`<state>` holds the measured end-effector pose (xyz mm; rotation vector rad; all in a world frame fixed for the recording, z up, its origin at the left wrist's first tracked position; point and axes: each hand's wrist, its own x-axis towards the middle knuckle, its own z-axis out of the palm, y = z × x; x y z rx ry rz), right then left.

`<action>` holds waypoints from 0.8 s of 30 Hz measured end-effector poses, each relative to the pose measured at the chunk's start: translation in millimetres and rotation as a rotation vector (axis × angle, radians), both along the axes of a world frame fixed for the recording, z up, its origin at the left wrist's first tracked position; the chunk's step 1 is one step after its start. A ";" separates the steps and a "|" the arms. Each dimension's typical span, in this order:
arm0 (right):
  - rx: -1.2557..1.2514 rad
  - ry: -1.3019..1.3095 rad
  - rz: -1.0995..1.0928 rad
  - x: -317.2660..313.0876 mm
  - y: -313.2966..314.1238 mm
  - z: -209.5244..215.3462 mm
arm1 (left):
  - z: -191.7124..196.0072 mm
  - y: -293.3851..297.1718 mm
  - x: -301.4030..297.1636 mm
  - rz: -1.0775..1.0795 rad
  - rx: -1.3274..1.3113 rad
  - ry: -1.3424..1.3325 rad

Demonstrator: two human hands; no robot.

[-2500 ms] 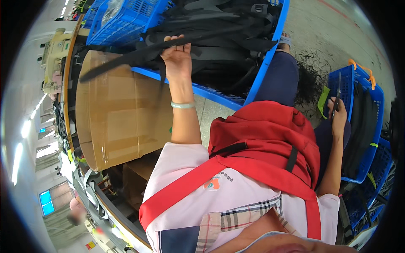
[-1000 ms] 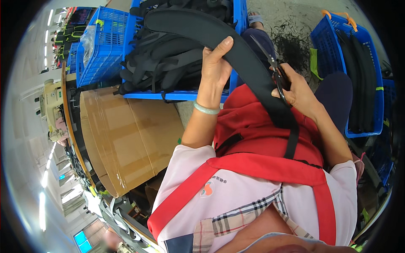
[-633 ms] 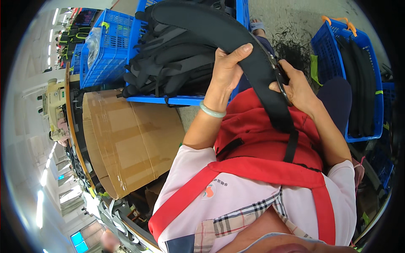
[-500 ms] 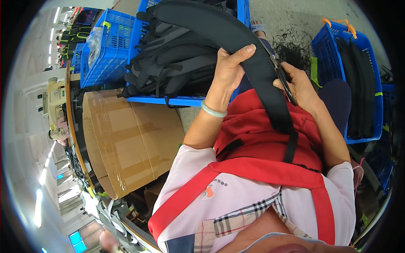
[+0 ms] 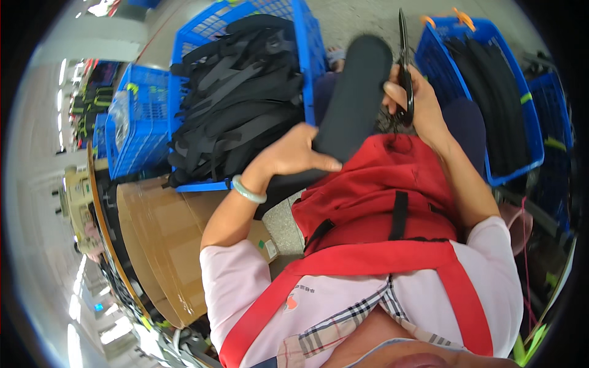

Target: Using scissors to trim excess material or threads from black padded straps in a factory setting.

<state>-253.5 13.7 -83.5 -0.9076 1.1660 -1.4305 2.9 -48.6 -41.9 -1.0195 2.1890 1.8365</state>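
Note:
A long black padded strap (image 5: 359,98) with a rounded end stands up in front of the red apron (image 5: 368,190). My left hand (image 5: 294,150) grips it near its lower part, thumb across the front. More black material trails below that hand toward the crate, slightly blurred. My right hand (image 5: 420,101) is closed round the black handles of a pair of scissors (image 5: 404,73). Their blades point up and away from me, beside the strap and apart from it. A blue crate (image 5: 300,73) full of black straps (image 5: 239,104) stands at the left.
Another blue crate (image 5: 503,80) with long black padded pieces (image 5: 491,104) stands at the right. At the far left are a further blue crate (image 5: 150,122) and a brown cardboard box (image 5: 178,233). A sewing machine (image 5: 76,202) sits beyond a table edge.
The strap has swung off my lap to the left and its rounded end now points up. My left hand has moved left and down. The scissors have lifted away from the strap's edge.

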 end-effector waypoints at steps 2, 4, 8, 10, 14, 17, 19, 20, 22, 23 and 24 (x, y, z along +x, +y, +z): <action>0.059 0.023 -0.010 -2.0 2.5 -0.4 | -25.5 21.3 8.8 -0.024 0.059 -0.082; 0.105 0.022 0.014 -1.3 8.4 -10.3 | -38.8 34.3 9.9 -0.032 0.081 -0.099; 0.091 0.009 0.051 0.0 15.1 -25.6 | -35.4 31.8 6.9 0.016 -0.087 -0.078; 0.096 0.006 0.080 2.5 15.4 -22.8 | -44.0 28.3 9.7 0.028 -0.169 -0.084; 0.090 0.016 0.133 11.1 20.2 -22.5 | -34.5 26.5 -13.8 0.216 -0.247 0.217; 0.114 0.060 0.211 22.0 25.7 -14.0 | -28.3 26.8 -23.6 0.331 -0.017 0.306; 0.166 0.144 0.217 26.3 27.6 -3.4 | -35.4 30.0 -28.5 0.355 -0.010 0.288; 0.160 0.217 0.284 15.4 27.3 -14.4 | -34.6 31.5 -36.8 0.277 -0.181 0.218; 0.165 0.089 0.244 10.7 26.4 -21.5 | -30.7 32.0 -44.1 0.153 -0.633 0.178; 0.166 -0.048 0.195 7.3 23.5 -21.5 | -27.7 34.2 -45.7 0.156 -0.640 0.192; 0.158 -0.069 0.097 4.9 23.0 -11.2 | -23.0 39.1 -48.4 0.277 -0.867 0.357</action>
